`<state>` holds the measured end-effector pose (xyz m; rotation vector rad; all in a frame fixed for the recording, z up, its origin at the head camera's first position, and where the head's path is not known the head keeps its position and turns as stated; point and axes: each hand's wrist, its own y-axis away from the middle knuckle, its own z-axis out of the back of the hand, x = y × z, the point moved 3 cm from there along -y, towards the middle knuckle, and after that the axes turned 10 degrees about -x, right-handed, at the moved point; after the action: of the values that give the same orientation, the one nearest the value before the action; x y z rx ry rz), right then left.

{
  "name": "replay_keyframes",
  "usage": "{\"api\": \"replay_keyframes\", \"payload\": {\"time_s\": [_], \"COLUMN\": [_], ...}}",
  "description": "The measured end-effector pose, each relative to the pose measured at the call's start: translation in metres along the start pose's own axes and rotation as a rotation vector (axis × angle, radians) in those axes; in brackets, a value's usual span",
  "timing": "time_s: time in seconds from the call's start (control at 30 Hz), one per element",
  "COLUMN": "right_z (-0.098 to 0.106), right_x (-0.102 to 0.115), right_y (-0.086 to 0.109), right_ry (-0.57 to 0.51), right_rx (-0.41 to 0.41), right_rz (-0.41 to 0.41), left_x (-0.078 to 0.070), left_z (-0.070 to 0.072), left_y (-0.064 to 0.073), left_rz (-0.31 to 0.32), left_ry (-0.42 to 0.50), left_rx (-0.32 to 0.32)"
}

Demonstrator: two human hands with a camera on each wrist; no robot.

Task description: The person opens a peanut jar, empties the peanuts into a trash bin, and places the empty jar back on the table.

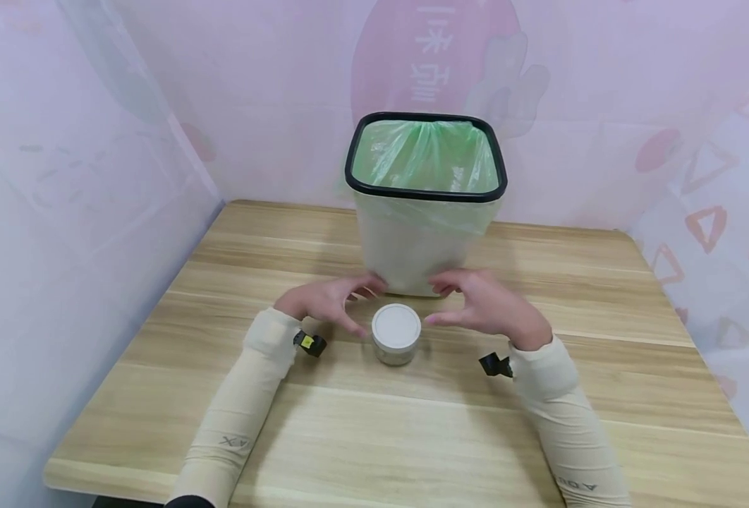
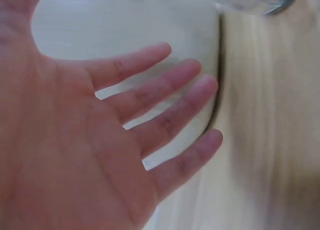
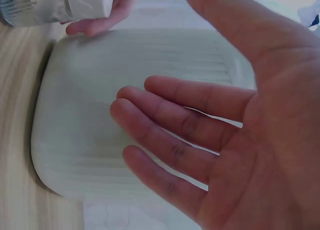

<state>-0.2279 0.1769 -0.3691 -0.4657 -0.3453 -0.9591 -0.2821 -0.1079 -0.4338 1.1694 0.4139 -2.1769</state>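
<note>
A clear jar with a white lid (image 1: 396,328) stands upright on the table in front of a pale waste bin. My left hand (image 1: 336,300) is at the jar's left and my right hand (image 1: 476,303) at its right, both with spread, slightly bent fingers and nothing held. Behind the jar, the fingertips of both hands come close to the foot of the bin (image 1: 412,247); whether they touch it I cannot tell. In the right wrist view, the jar (image 3: 55,5) shows at the top left, with left-hand fingers beyond it. Only a corner of the jar (image 2: 260,0) enters the left wrist view.
The bin has a black rim (image 1: 425,194) and a green translucent bag (image 1: 431,152) lining it. It stands at the back of the wooden table (image 1: 374,437), close to a printed cloth wall (image 1: 273,106). More cloth hangs at the left and right sides.
</note>
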Motion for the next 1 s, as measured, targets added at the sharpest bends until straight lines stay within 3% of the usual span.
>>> {"api": "replay_keyframes", "payload": {"time_s": [0.33, 0.6, 1.0], "right_z": [-0.016, -0.030, -0.046], "right_x": [0.013, 0.018, 0.023], "right_y": [-0.005, -0.005, -0.007], "right_ry": [0.006, 0.027, 0.015], "right_rx": [-0.006, 0.023, 0.037], "right_rz": [0.094, 0.128, 0.177], "left_x": [0.005, 0.005, 0.006], "left_z": [-0.021, -0.033, -0.047], "left_y": [-0.005, -0.009, -0.016], "left_rz": [-0.016, -0.003, -0.035], "left_ry": [0.019, 0.044, 0.028], "left_rx": [-0.011, 0.011, 0.009]}}
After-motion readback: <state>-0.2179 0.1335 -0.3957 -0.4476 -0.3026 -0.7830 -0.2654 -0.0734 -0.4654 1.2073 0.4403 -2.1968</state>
